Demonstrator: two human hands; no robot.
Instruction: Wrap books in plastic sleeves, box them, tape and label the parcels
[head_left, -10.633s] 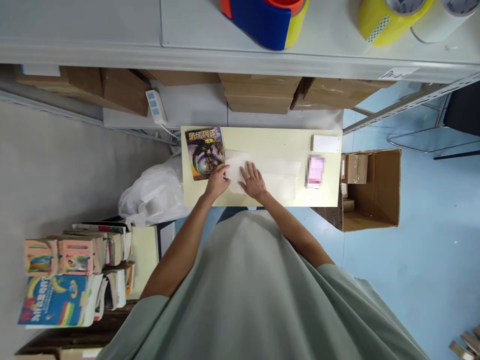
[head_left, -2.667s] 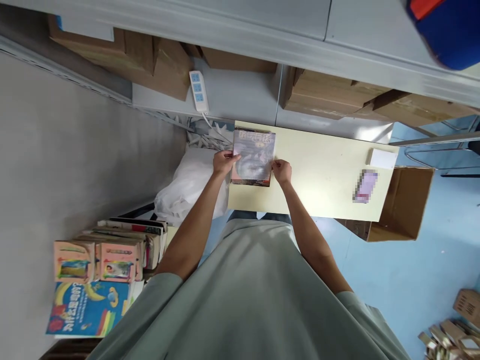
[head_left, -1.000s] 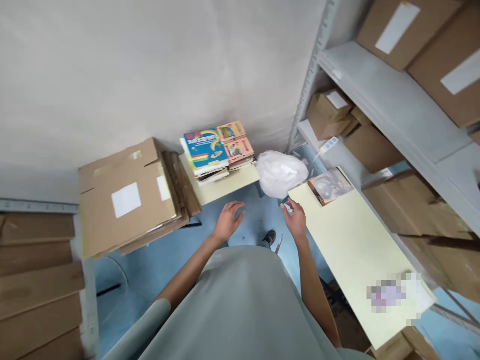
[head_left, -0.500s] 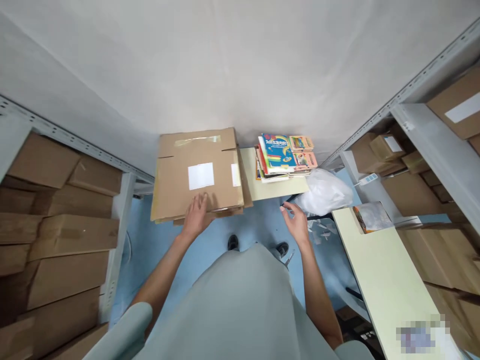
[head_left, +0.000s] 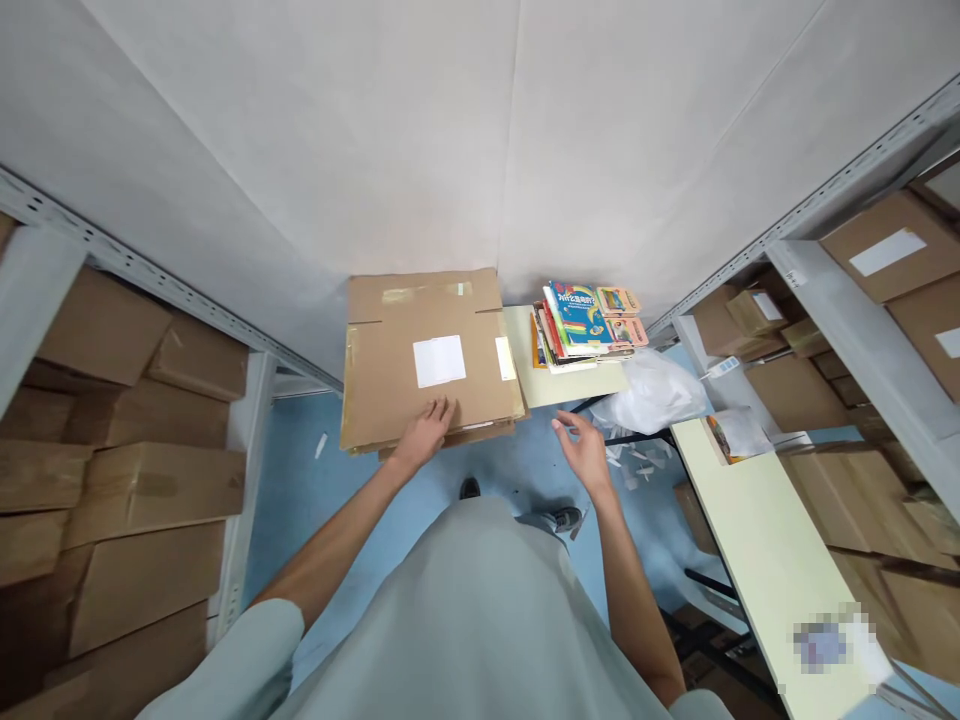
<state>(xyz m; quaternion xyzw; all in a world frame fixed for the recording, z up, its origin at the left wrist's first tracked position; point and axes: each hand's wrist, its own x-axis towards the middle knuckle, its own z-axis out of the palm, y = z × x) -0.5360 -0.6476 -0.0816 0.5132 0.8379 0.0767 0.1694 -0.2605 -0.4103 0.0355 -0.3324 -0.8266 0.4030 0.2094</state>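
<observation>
The flat rectangular book with dark orange edges [head_left: 721,440], topped by translucent white film [head_left: 748,431], is now being left on the pale yellow table [head_left: 780,545] — attention is being shifted to the squarish brown cardboard stack [head_left: 386,375]. Its near edge is being touched by the left hand [head_left: 425,435]; whether it is being gripped cannot be told. The right hand [head_left: 585,452] is being held midair, released. The stack's taped flap [head_left: 420,312] is being pointed wallward — no clear long axis is being shown.
</observation>
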